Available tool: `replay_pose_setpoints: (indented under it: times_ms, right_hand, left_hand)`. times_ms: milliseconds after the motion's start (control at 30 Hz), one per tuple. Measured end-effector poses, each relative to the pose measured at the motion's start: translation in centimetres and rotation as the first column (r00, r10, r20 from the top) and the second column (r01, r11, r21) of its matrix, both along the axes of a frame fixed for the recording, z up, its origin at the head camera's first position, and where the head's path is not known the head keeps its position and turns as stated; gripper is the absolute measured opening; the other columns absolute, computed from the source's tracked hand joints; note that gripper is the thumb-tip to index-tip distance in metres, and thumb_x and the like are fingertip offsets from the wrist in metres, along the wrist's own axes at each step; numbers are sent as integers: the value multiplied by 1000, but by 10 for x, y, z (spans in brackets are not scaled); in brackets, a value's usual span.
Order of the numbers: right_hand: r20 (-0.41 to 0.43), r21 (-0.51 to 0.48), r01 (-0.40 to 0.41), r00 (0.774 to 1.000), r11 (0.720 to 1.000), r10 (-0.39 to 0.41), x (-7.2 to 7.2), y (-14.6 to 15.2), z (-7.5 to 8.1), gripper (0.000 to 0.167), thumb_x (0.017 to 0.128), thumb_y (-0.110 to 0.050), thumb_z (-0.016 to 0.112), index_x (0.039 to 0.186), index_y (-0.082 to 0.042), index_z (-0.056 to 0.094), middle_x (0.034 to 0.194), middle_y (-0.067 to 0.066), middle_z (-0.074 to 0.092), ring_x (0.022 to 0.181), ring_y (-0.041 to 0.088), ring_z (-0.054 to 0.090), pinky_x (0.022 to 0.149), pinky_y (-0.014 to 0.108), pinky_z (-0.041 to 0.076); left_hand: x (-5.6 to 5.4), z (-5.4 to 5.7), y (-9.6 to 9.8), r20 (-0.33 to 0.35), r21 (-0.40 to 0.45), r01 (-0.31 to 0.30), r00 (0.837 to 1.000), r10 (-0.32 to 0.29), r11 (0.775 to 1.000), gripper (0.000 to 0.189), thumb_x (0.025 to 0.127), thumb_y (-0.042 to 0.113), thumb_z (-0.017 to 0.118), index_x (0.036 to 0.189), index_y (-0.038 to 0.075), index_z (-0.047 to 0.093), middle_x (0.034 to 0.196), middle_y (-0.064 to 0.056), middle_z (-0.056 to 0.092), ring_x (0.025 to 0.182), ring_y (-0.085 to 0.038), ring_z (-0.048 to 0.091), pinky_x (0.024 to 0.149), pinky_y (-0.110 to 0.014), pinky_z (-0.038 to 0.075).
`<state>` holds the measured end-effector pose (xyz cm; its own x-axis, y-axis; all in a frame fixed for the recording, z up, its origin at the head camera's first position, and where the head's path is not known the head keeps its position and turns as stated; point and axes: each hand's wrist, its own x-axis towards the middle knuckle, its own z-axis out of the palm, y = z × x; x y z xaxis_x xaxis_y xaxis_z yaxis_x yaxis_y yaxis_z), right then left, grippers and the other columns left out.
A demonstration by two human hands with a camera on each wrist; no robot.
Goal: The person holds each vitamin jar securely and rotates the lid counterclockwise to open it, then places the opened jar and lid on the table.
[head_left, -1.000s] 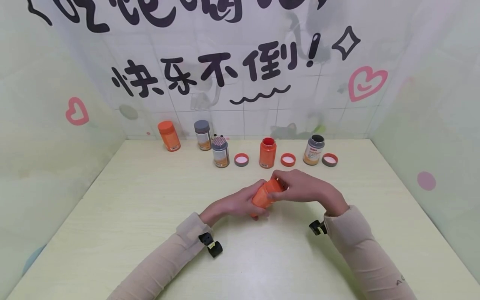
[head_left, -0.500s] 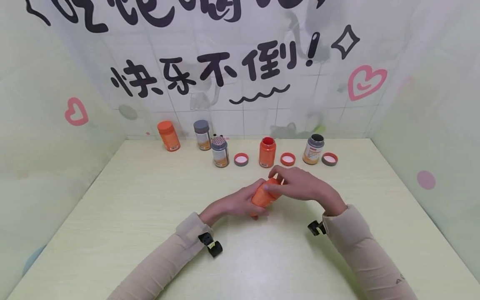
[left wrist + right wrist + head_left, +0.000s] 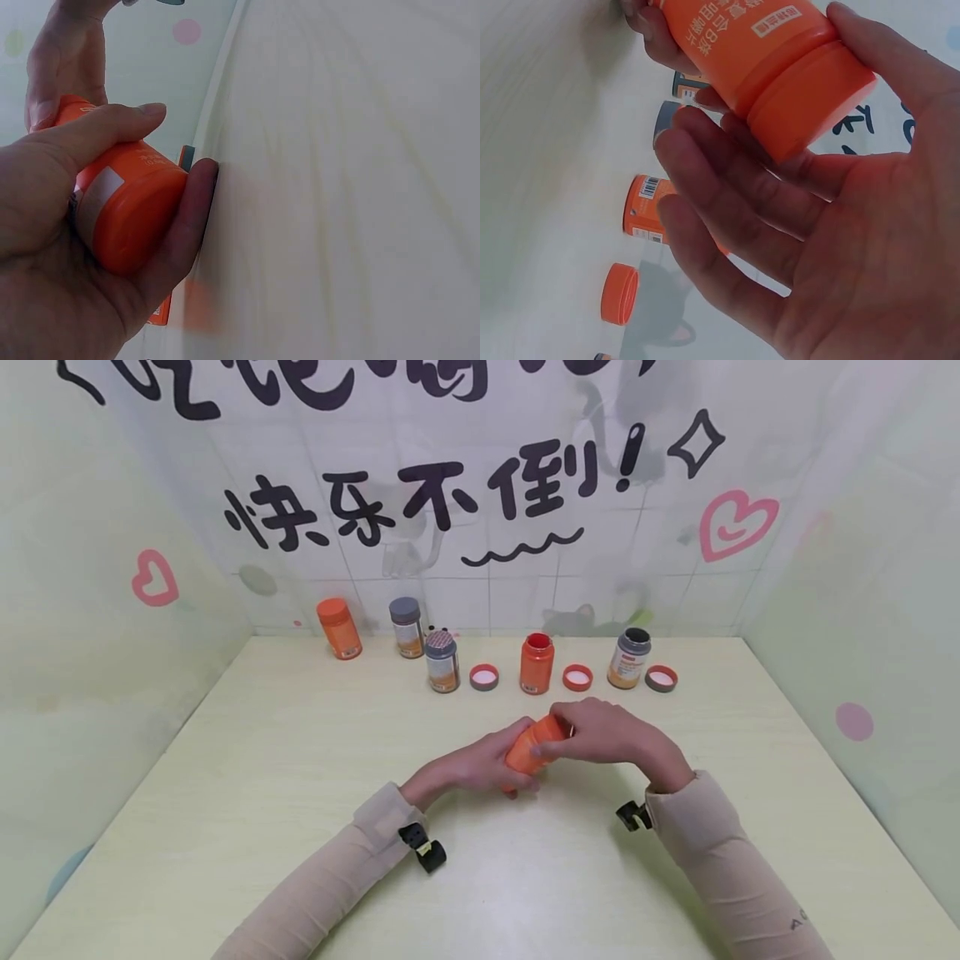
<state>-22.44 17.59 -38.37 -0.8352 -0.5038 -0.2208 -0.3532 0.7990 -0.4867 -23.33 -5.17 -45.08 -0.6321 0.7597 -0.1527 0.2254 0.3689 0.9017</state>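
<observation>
The orange bottle is held between 2 hands over the middle of the table, tilted so that its top points toward the right hand. Its lid is on, so the work at this bottle looks unfinished; whether the lid is being loosened or tightened cannot be told. The left hand grips the body, thumb and fingers wrapped round it. The right thumb and index finger curve round the lid end, the other fingers spread loosely below; how firmly they press cannot be told. Behind, 3 bottles stand uncapped: a grey bottle with a patterned cover across its mouth, an open orange bottle and an open grey bottle. Just to the right of each lies a cap, inside facing up: a left cap, a middle cap and a right cap. Farther left, 2 bottles have their tops on: a closed orange bottle and a closed grey bottle. By that count, 3 bottles are uncapped and 3 capped.
</observation>
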Motion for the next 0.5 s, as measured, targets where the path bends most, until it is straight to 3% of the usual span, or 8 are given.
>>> replay_pose_setpoints:
  times_ms: [167, 300, 400, 500]
  right_hand:
    - [-8, -52, -88, 996, 995, 88, -1, 3, 0, 35, 91, -40, 74, 112, -17, 60, 82, -3, 61, 76, 14, 58, 69, 31, 48]
    - [-19, -94, -131, 991, 987, 130, -1, 4, 0, 40, 89, -31, 79, 120, -18, 57, 91, -5, 66, 83, 13, 62, 76, 31, 52]
    - [-32, -103, -127, 992, 986, 125, 0, 4, 0, 48, 86, -30, 83, 125, -19, 56, 100, -4, 69, 88, 14, 64, 79, 32, 54]
    - [-46, -92, -87, 995, 992, 83, 0, 3, 0, 52, 86, -40, 82, 128, -20, 57, 105, -1, 70, 89, 15, 64, 77, 32, 54]
  left_hand:
    - [1, -1, 1, 1, -5, -9, 1000, 9, 1000, 58, 92, 15, 75, 139, 26, 42, 122, -2, 58, 109, -23, 59, 84, -34, 57]
    - [0, -1, 1, 7, -2, -16, 1000, 16, 1000, 59, 92, 13, 75, 139, 25, 42, 124, -2, 58, 110, -23, 58, 85, -35, 57]
    - [0, -1, 1, 7, 4, -22, 1000, 22, 1000, 62, 92, 12, 75, 141, 25, 40, 125, -2, 58, 111, -23, 58, 86, -36, 57]
    - [-1, -1, 1, -5, 5, -28, 1000, 28, 1000, 61, 92, 12, 75, 141, 24, 41, 125, -2, 58, 112, -23, 57, 88, -34, 55]
